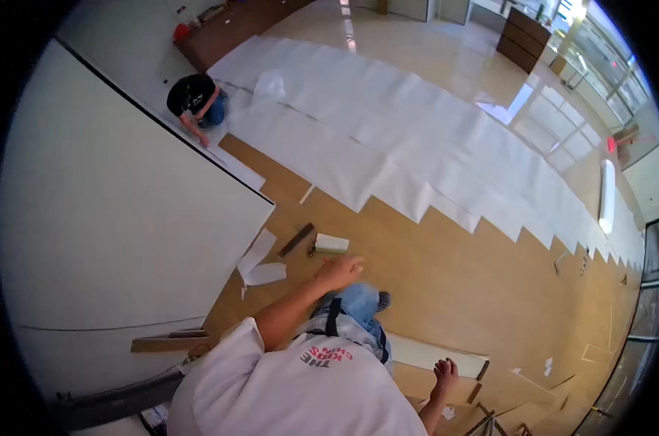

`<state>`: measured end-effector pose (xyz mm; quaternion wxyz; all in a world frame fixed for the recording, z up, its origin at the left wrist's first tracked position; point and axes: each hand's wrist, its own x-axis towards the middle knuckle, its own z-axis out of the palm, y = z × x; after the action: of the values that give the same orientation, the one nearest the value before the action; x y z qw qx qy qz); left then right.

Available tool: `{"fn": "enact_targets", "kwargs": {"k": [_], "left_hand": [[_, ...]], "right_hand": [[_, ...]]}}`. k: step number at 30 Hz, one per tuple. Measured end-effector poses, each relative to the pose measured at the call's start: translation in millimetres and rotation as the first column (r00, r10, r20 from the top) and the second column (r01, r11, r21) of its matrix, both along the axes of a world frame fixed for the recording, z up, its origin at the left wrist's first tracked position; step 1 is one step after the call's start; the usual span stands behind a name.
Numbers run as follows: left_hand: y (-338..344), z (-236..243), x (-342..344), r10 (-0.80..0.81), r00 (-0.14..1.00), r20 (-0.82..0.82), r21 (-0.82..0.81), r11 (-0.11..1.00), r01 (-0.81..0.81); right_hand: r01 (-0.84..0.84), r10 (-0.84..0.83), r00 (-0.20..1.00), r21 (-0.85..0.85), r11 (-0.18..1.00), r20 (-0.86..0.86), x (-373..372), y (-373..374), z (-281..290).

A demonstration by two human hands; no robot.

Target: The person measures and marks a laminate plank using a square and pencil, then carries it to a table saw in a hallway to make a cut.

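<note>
My left hand (342, 271) is held out in front of me, its fingers curled into a loose fist, with nothing showing in it. Just beyond it on the tan floor (416, 283) lie a white block-shaped thing (332, 243) and a dark bar (296, 240). Left of these rests a bent strip of white paper (260, 263). Low at my right side hangs my right hand (446, 370), fingers loosely bent and a little apart, with nothing visible in it. Near it a long white board (435, 354) lies on the floor.
White sheeting (387, 138) with a stepped edge covers the floor ahead. A person (195, 102) crouches at its far left beside the white wall panel (126, 196). A white roll (606, 196) lies at right, and a brown cabinet (523, 40) stands behind. Wooden strips (171, 340) lie at left.
</note>
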<state>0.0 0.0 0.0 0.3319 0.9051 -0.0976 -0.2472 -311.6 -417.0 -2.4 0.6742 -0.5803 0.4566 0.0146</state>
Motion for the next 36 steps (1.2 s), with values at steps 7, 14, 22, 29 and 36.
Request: {"fn": "enact_targets", "kwargs": {"k": [7,14,22,29,36], "left_hand": [[-61,-102,29,-0.522,0.837,-0.166,0.354,0.760,0.545],[-282,-24,196,-0.568,0.732,-0.376,0.142,0.746,0.651],[-550,23,369,-0.838,0.530,-0.127,0.329,0.469,0.820],[-775,8,373,-0.862,0.507,0.024,0.264,0.494,0.828],[-831,-72,318,-0.918,0.297,-0.261,0.164,0.261,0.951]], "right_hand": [[0.175,-0.179,0.962,-0.034,0.984,-0.207,7,-149,-36],[0.254,-0.225,0.864,0.004,0.967,-0.450,46,-143,-36],[0.796,-0.773,0.573,-0.038,0.604,-0.272,66,-145,-25],[0.836,-0.712,0.520,0.110,0.537,-0.472,57,-159,-59],[0.560,-0.463,0.792,0.171,0.810,-0.399,65,-422,-55]]}}
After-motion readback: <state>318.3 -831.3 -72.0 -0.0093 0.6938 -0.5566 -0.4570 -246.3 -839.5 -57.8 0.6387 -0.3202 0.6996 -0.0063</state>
